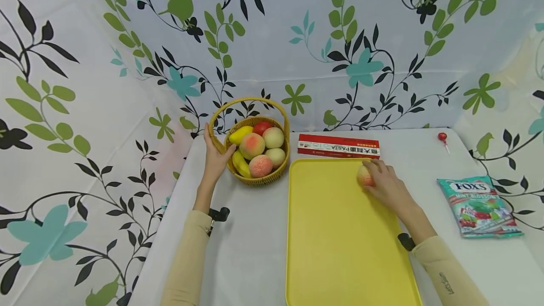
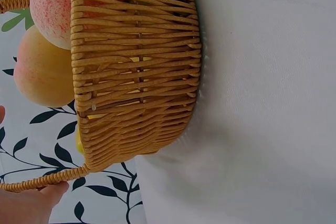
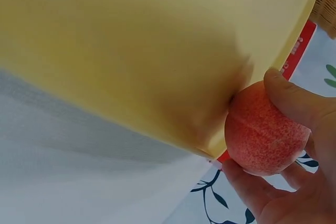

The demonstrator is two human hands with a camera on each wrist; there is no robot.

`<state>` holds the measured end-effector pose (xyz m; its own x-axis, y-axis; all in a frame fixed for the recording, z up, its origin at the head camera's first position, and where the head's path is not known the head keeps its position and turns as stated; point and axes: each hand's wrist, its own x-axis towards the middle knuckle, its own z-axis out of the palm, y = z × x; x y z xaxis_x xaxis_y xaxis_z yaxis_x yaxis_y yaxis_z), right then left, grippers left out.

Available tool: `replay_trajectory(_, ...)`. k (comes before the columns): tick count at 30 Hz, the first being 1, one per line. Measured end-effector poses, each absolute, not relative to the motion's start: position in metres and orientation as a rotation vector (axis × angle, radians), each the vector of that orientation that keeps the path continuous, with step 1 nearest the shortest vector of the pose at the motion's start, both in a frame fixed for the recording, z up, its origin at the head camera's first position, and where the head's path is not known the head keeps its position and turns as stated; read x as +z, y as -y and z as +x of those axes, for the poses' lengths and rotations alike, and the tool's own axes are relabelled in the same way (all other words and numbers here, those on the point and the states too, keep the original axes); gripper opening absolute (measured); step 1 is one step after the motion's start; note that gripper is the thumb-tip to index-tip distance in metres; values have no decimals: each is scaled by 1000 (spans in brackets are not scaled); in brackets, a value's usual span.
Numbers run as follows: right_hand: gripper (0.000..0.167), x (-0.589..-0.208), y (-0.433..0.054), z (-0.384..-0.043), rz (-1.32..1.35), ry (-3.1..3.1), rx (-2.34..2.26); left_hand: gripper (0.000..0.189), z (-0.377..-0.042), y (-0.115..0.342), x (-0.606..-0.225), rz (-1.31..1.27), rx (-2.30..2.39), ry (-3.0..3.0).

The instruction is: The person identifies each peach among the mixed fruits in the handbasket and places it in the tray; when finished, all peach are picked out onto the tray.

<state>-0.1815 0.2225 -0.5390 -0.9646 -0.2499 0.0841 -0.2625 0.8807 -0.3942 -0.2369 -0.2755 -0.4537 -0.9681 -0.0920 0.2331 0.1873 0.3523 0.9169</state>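
A wicker basket (image 1: 259, 182) with an arched handle stands at the back left of the table and holds several peaches, yellow fruit and a red fruit. My left hand (image 1: 216, 157) holds the basket at its left side, with the base of the handle between thumb and fingers; in the left wrist view a fingertip (image 2: 59, 190) lies against the handle. My right hand (image 1: 387, 187) grips a peach (image 3: 265, 135) between thumb and fingers, over the far right corner of the yellow tray (image 1: 344, 235). The peach's red side shows in the right wrist view.
A red pasta box (image 1: 338, 146) lies behind the tray. To the right are a green candy bag (image 1: 478, 207) and, farther back, a red lollipop (image 1: 442, 136). A patterned cloth (image 1: 272, 46) hangs behind the white table.
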Motion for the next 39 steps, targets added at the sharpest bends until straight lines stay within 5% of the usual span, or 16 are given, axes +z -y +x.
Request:
replay_trajectory(8,78,-538,-222,-181,405,3026,599,104,-237,275,-455,-92,-1668,2350)
replay_trajectory(19,104,-541,-223,-181,396,2956,560,104,-236,276,-456,-90,-1676,2356)
replay_trajectory(39,103,-525,-184,-185,557,2852,507,104,-236,276,-455,-60,-1694,2364)
